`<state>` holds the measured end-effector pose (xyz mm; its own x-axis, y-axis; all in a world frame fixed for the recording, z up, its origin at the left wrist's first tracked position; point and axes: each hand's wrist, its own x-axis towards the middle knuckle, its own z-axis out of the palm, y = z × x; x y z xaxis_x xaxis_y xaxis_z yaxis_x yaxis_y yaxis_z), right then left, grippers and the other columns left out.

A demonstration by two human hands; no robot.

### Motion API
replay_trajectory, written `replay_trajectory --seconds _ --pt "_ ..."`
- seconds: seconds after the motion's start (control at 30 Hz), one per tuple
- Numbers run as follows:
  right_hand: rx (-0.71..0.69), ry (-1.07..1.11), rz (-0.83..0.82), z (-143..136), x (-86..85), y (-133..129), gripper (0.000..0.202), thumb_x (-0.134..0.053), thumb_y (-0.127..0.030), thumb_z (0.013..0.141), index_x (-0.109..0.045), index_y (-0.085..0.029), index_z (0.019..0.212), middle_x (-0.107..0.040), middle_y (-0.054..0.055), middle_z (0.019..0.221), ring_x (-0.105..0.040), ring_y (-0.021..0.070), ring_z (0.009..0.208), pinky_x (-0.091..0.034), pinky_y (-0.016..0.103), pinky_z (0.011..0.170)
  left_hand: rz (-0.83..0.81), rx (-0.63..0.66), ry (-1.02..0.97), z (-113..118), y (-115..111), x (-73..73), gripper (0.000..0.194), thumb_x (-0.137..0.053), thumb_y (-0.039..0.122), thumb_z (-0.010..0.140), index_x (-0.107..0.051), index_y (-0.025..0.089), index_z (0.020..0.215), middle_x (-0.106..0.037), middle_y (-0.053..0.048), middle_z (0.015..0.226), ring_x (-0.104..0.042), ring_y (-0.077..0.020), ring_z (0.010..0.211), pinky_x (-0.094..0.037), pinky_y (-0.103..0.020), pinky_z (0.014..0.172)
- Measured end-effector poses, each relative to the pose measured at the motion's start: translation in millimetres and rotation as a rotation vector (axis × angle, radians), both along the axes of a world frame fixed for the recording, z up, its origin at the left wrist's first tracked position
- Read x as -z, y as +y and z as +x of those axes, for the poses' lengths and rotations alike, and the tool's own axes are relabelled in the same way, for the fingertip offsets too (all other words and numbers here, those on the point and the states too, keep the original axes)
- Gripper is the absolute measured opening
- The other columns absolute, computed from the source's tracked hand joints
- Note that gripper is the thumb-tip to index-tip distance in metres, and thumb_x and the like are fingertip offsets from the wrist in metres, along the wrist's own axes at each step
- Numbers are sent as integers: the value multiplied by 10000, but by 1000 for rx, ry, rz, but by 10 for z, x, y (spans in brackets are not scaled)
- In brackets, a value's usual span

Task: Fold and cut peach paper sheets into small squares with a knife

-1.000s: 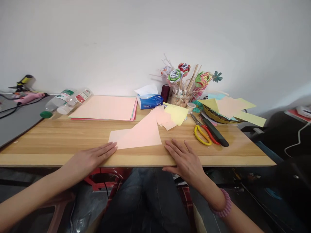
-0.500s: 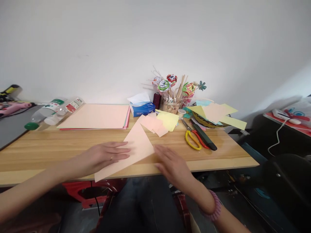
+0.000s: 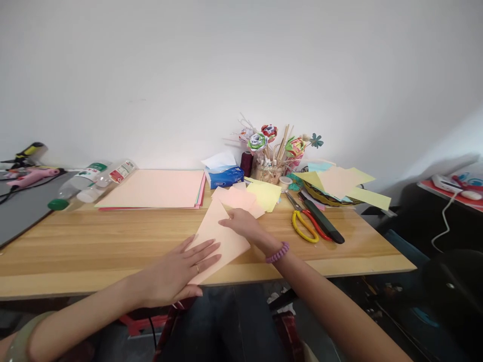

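The hands (image 3: 171, 274) (image 3: 243, 223) have moved farther onto the paper (image 3: 226, 246).

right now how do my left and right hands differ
The left hand lies with its fingers spread over the near part of the pale pink sheet, while the right hand is more curled, farther up the sheet. The left arm wears a pale green bangle; the right has a purple coiled band at the wrist. Both hands are bare and at the same sheet.
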<state>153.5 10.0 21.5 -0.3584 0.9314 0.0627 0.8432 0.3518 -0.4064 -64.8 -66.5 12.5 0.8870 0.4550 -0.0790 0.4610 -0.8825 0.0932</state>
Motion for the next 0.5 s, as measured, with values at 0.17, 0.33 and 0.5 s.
replay_trajectory --seconds 0.17,0.33,0.5 --pt "79 -50 32 -13 -88 147 351 -550 -372 882 -534 -181 1176 -555 68 1183 -577 203 985 -495 413 813 22 -24 7 14 -45 39 618 -294 480 971 1 267 1470 -99 -56 1538 -62 -231 1414 -87 -494 1125" --pt "315 -160 99 49 -224 433 362 -550 -369 883 -521 -183 1193 -545 76 1199 -571 203 1000 -489 425 825 80 -118 52 102 -194 146 698 -372 480 950 24 230 1467 -83 -97 1528 -76 -274 1407 -164 -505 1111" --pt "348 -259 -26 200 -206 595 357 -552 -367 882 -526 -180 1185 -552 74 1185 -577 199 985 -494 416 815 158 -203 132 209 -305 235 711 -486 460 908 -138 190 1467 -122 -120 1504 -167 -317 1386 -262 -513 1079"
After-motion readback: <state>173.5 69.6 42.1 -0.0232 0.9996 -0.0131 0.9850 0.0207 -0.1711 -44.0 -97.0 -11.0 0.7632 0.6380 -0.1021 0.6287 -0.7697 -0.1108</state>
